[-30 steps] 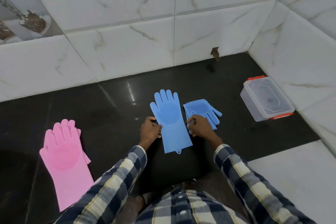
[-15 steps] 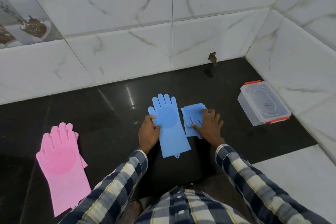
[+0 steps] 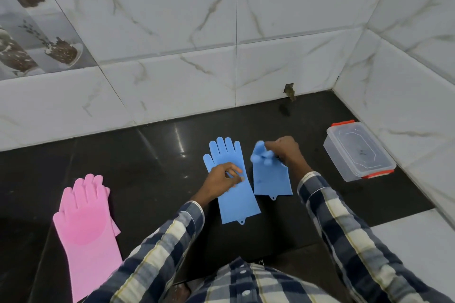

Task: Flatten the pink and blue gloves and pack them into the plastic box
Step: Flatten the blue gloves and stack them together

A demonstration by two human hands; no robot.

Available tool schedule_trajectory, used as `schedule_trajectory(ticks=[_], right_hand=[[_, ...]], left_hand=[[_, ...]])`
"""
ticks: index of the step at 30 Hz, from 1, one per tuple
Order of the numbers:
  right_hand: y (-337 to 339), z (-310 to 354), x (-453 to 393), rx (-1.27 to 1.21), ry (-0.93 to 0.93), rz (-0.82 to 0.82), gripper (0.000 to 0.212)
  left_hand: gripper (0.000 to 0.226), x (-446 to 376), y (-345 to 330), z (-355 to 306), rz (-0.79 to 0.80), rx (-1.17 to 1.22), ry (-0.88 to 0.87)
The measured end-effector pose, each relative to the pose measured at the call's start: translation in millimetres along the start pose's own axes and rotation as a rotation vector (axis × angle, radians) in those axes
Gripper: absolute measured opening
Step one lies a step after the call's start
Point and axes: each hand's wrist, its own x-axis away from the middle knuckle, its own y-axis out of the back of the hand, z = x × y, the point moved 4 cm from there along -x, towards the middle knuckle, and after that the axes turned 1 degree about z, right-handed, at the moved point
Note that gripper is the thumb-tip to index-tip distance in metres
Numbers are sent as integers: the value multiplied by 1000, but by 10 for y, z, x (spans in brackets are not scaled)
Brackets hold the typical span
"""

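Note:
One blue glove (image 3: 234, 194) lies flat on the black floor, fingers pointing to the wall. My left hand (image 3: 221, 179) rests on its palm area with fingers curled. Just right of it, a second blue glove (image 3: 270, 179) lies with its cuff on the floor while my right hand (image 3: 285, 152) grips its finger end and lifts it. The pink gloves (image 3: 86, 226) lie stacked flat at the far left. The clear plastic box (image 3: 357, 152) with red clips and its lid on stands at the right, against the wall.
White marble wall tiles (image 3: 236, 56) close off the back and right side. A pale floor tile (image 3: 418, 253) begins at the lower right. Dark floor lies bare between the pink and blue gloves.
My right hand moved from pressing the second blue glove to pinching its fingers and pulling them up. My left hand shifted from the first glove's left edge onto its palm.

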Motion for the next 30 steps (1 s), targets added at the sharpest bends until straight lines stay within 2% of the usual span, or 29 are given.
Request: schedule_trajectory(ticks=[3,5,6,7,9,10,13,16,17,18,22,24,26,28,30], right_hand=[[-109,141,51,-457,99,184,25],[-271,254,28,-564,-19,261,32],[-368,308,24,-563,-99,302,31],[-460,359,18,-544,-155,344,25],[-599,455,14,-511,-169,431,15],[-638,485,3,-495,-144,447,20],[-679,555,-35,-453,3,347,25],[-643,524,-109,-323,208,17,19],[-649,458,-122,-267,248,-65,16],[-682,379,-123,-217,262,-81,19],[-1028,124,-94,-19,154,220,52],[-1180,107,6,-66,97,415,63],[-1318,136,118,-140,120,589,66],[-1434,192,167,-169,171,632,60],[-1559,252,192,-191,185,589,53]], left_hand=[[71,-5,-79,-155,39,59,-81],[89,-23,-101,-283,26,103,-124],[85,-42,-102,-334,26,140,-142],[71,-63,-82,-369,16,196,-151],[40,-71,25,-373,-52,386,-101],[36,-67,85,-354,-75,485,-67],[42,-35,185,-257,-13,723,-4],[35,32,295,-133,-7,905,87],[34,51,349,-79,-19,938,104],[35,70,400,-25,-16,968,106],[40,158,599,162,1,1020,112],[38,181,717,250,-20,979,124],[38,189,846,297,-30,998,123],[43,187,1002,309,-51,1035,122],[43,191,1178,347,-151,979,120]])
